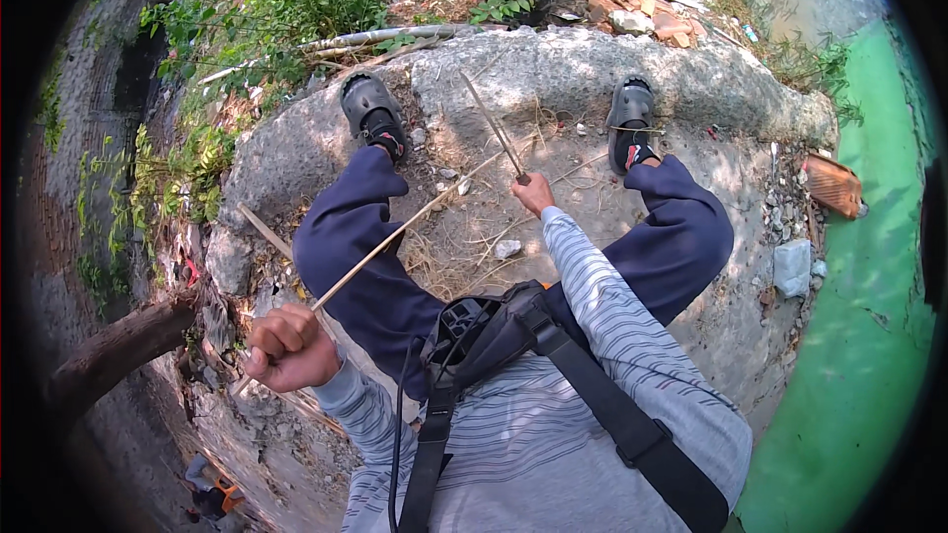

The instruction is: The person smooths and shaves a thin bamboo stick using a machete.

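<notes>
My left hand (291, 347) is closed around a long, thin, pale stick (380, 249), which looks like a strip of bamboo or cane. The stick slants up to the right, across my left thigh, toward the ground between my feet. My right hand (533, 194) grips a knife (491, 126) with a long, narrow blade pointing away and a little left. Near its far end the stick passes close to the blade; whether they touch I cannot tell. Thin pale shavings (432, 265) lie on the ground between my legs.
A rough stone ledge (523, 69) runs under my dark shoes. A flat wooden strip (265, 230) lies by my left knee, beside a thick log (123, 345). An orange plastic container (834, 186) and a pale block (792, 268) lie right, along a green surface (839, 375).
</notes>
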`<state>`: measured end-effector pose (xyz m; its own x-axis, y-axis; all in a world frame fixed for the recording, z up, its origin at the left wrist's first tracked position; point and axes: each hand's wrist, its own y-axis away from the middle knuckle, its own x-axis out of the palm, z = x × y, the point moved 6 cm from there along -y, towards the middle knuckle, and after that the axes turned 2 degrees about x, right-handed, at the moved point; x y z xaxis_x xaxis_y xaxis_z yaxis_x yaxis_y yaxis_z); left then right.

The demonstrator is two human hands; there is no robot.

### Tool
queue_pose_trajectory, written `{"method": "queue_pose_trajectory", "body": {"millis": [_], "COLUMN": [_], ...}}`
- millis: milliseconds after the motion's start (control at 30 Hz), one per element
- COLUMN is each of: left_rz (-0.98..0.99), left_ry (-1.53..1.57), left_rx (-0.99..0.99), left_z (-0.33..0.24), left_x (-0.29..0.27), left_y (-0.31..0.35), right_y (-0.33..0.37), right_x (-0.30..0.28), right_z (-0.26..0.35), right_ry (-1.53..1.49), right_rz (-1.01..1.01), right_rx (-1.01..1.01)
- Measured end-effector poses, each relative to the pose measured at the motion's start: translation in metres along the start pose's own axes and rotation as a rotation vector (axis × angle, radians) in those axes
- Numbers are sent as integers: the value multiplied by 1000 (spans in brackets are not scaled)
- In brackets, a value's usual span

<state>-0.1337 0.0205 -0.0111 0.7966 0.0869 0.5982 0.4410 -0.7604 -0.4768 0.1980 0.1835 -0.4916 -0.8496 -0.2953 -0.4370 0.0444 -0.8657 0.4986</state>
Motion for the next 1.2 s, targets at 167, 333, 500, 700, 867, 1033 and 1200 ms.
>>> {"method": "queue_pose_trajectory", "body": {"millis": [167, 333, 500, 700, 867, 1033, 1200], "left_rz": [29, 57, 76, 30, 28, 39, 15], "left_ry": [-2, -12, -24, -35, -28, 12, -35], "left_rx": [-4, 4, -20, -4, -8, -45, 4], "left_z": [1, 1, 1, -1, -3, 2, -2], "left_x": [1, 5, 5, 1, 3, 1, -3], "left_y": [-4, -8, -4, -3, -3, -1, 0], "right_y": [7, -2, -8, 6, 9, -1, 15], "right_x": [10, 4, -7, 1, 0, -20, -14], "right_z": [0, -16, -28, -7, -18, -44, -19], "right_ry": [-44, 6, 92, 44, 63, 50, 55], "right_rz": [-54, -16, -45, -34, -41, 2, -2], "right_rx": [-82, -58, 20, -66, -92, 144, -3]}}
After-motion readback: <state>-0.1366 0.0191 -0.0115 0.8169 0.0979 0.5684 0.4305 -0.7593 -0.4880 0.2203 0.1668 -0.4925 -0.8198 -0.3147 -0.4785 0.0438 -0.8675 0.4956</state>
